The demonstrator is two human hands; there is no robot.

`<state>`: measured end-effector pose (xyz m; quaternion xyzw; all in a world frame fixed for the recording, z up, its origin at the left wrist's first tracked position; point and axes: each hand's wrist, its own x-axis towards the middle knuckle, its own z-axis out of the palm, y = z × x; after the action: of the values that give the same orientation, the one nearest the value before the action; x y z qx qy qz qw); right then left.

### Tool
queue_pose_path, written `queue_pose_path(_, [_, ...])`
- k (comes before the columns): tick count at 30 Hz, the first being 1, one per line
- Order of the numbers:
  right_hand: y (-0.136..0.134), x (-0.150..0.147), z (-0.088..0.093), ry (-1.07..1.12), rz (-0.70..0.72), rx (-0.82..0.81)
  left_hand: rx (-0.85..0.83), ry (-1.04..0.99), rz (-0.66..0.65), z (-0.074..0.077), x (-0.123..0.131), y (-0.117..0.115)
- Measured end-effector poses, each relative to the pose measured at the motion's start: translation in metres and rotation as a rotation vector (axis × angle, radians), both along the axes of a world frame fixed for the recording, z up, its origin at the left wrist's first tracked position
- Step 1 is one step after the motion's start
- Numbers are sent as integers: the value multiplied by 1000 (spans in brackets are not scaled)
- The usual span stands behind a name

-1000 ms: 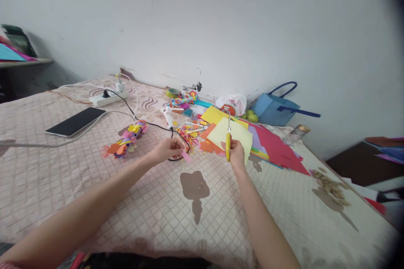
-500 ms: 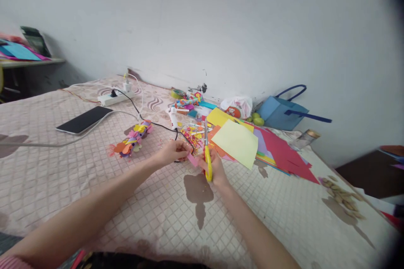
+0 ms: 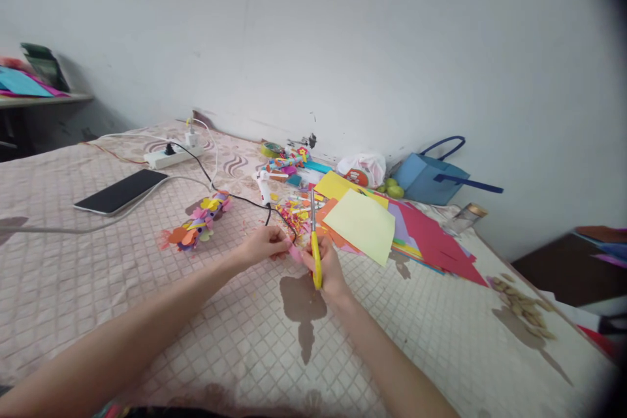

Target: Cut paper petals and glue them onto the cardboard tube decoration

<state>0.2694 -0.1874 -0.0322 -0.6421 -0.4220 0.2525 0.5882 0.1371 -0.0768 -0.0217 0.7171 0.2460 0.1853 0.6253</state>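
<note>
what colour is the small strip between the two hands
Pink; the strip shows in the head view, the only one.

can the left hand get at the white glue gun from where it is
Likely yes: the white glue gun is just beyond the left hand, with little but the black cord between. The pink strip in that hand may need letting go first.
</note>
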Motion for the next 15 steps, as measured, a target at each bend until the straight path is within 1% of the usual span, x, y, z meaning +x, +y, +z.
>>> queue_pose_path(3, [-1,28,7,-145,-157,-38,48,0,52,4,-3,6])
queue_pose_path(7, [-14,88,20,-364,-420,-132,117,-7,130,11,-8,15])
queue_pose_path(9, [-22,114,22,-475,-537,-206,149,-4,163,12,-10,18])
queue_pose_path(12, [-29,140,15,-618,-604,-293,188,-8,220,12,-11,22])
queue_pose_path(15, [-30,152,2,-719,-610,-358,212,-13,237,7,-10,25])
